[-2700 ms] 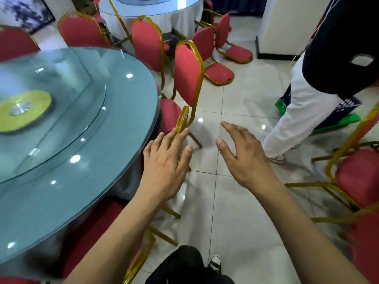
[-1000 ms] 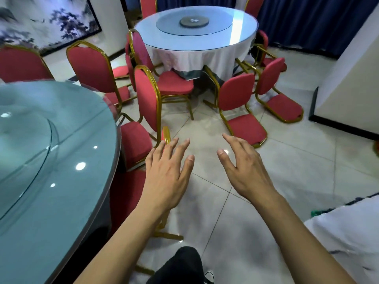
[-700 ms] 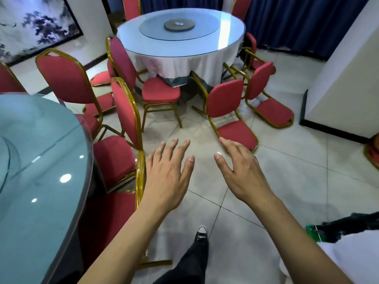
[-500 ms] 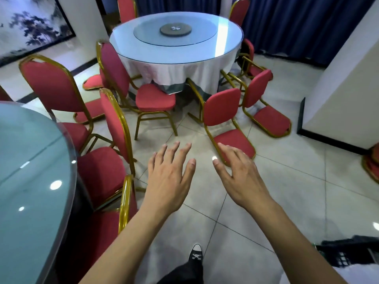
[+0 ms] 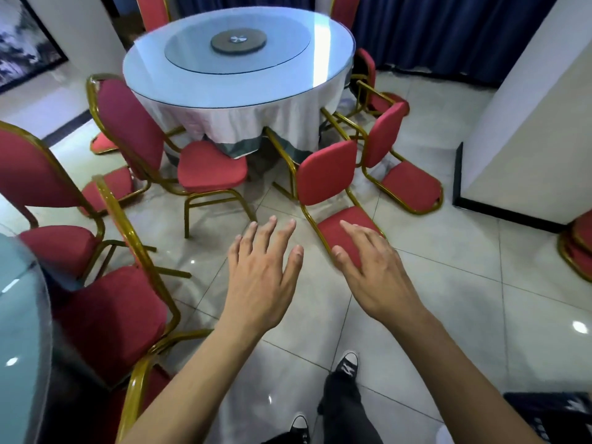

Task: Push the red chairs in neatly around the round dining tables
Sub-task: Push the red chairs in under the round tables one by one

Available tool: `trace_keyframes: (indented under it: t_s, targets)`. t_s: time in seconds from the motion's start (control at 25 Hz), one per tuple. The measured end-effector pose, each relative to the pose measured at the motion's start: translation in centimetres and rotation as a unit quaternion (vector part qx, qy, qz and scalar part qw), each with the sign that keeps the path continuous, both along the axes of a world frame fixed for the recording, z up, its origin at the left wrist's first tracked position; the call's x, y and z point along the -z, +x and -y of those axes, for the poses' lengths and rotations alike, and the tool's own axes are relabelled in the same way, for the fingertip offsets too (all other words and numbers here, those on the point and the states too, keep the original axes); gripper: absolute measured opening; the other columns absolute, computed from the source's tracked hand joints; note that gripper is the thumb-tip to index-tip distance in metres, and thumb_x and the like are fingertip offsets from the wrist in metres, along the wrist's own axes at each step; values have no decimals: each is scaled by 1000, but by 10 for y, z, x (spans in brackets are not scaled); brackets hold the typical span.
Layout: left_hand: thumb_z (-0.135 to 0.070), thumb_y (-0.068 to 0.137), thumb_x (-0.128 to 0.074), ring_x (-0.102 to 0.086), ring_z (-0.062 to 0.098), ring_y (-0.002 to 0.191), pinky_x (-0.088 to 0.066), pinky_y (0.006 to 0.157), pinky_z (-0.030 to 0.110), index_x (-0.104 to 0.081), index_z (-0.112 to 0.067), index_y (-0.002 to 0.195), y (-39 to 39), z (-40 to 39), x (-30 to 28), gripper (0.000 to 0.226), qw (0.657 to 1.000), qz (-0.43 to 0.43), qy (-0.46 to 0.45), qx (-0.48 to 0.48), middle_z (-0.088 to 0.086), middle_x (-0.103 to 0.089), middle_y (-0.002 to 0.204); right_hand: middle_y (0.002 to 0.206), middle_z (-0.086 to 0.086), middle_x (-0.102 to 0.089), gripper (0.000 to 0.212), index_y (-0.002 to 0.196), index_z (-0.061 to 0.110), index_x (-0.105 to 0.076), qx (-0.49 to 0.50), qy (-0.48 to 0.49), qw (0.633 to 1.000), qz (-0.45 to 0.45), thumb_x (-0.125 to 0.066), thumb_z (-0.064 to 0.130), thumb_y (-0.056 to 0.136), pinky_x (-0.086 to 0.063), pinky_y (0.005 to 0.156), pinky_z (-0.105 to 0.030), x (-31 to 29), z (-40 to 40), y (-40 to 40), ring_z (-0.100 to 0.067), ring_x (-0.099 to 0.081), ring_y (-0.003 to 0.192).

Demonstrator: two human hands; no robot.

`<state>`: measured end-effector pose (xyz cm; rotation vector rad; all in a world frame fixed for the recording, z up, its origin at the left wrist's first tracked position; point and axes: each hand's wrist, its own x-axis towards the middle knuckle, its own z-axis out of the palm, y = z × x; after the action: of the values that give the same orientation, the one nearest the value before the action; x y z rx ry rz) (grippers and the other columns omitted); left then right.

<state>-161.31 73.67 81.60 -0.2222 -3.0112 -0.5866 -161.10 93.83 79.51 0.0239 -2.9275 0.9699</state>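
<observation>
Risk: the two overturned red padded chairs with gold metal frames, one [image 5: 333,200] just in front of the round white-clothed table with glass top [image 5: 238,78], the other [image 5: 400,168] to the table's right, lie tipped with backs on the tile floor [image 5: 448,251]. Pushing either in as it lies would likely scrape the frame and snag the tablecloth; each probably needs righting first. Splayed legs near the table could catch a foot.

Grip: left hand [image 5: 262,277] fingers spread and straight, holding nothing, in the air. Right hand [image 5: 378,277] likewise spread, empty, over the nearer tipped chair; contact cannot be told. An upright red chair [image 5: 160,149] stands left of the table, not tucked in.
</observation>
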Motion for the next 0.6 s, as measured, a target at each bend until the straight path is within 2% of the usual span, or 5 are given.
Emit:
trace_keyframes:
  t_s: [0.32, 0.48, 0.6]
  targets:
    - [-59, 102, -10, -7, 16, 155, -9, 124, 41, -23, -41, 157, -142, -100, 9, 59, 1000, 14, -4, 18, -8, -20, 167, 146, 2, -51, 56, 153, 28, -42, 32, -18, 999, -2, -39, 52, 103, -34, 116, -47, 10, -107, -139, -19, -44, 137]
    - [-62, 97, -5, -10, 17, 154, -13, 123, 43, -25, -41, 157, -201, -138, 11, 67, 1000, 6, 6, -3, -7, -23, 166, 148, 3, -49, 55, 153, 28, -42, 7, -2, 1000, -9, -39, 52, 103, -35, 115, -44, 6, -147, -212, -17, -42, 139]
    - [-62, 96, -5, -9, 17, 154, -13, 123, 43, -25, -41, 156, -236, -154, 13, 67, 1000, 14, 11, -22, -7, -23, 166, 150, 2, -48, 56, 153, 27, -41, -4, -3, 1000, -5, -38, 52, 103, -35, 115, -47, 5, -166, -257, -18, -41, 140]
